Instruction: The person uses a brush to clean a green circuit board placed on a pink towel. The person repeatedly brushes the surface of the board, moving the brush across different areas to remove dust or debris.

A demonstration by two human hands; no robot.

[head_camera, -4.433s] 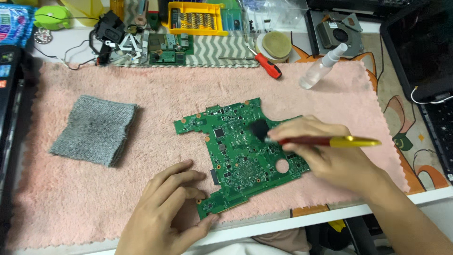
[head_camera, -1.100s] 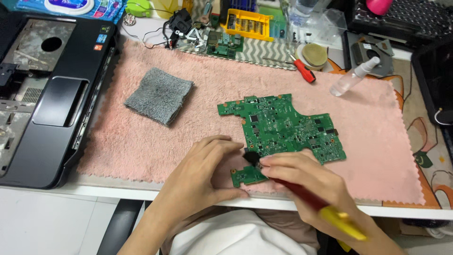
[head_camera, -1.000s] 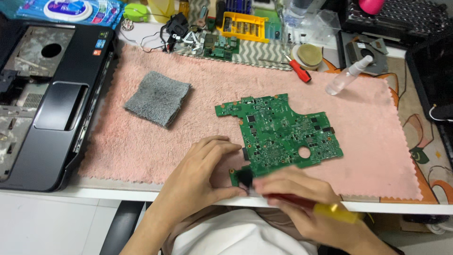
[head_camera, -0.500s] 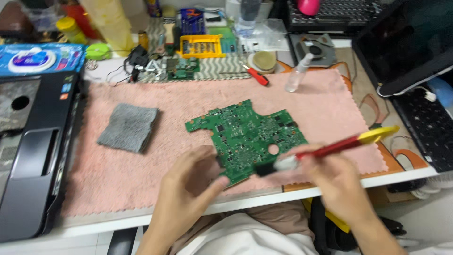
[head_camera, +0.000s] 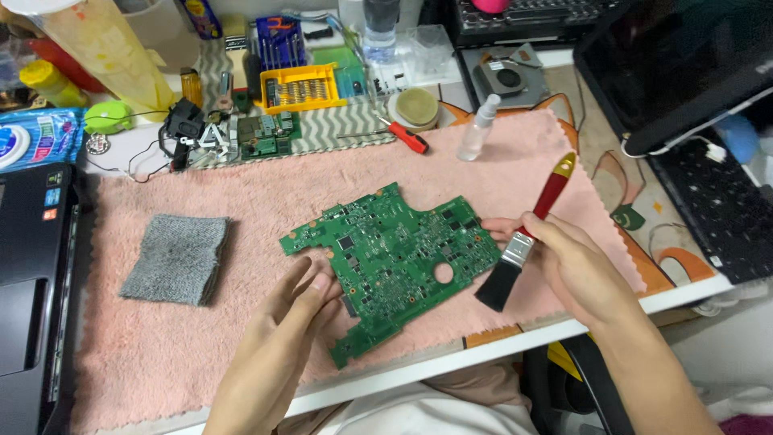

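Laptop base (head_camera: 28,266) cut off left; board's (head_camera: 386,258) tiny parts perhaps unreadable.

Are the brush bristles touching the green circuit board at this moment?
Apart. The head view shows the brush bristles off the circuit board's right edge, pink towel visible between them.

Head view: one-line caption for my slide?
Left hand steadies a green circuit board on a pink mat; right hand holds a brush beside it.

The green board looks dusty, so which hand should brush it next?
Probably the right hand: it already grips the red-handled brush, bristles hanging just off the green board's right edge. The left hand holds no tool and rests at the board's left edge, steadying it.
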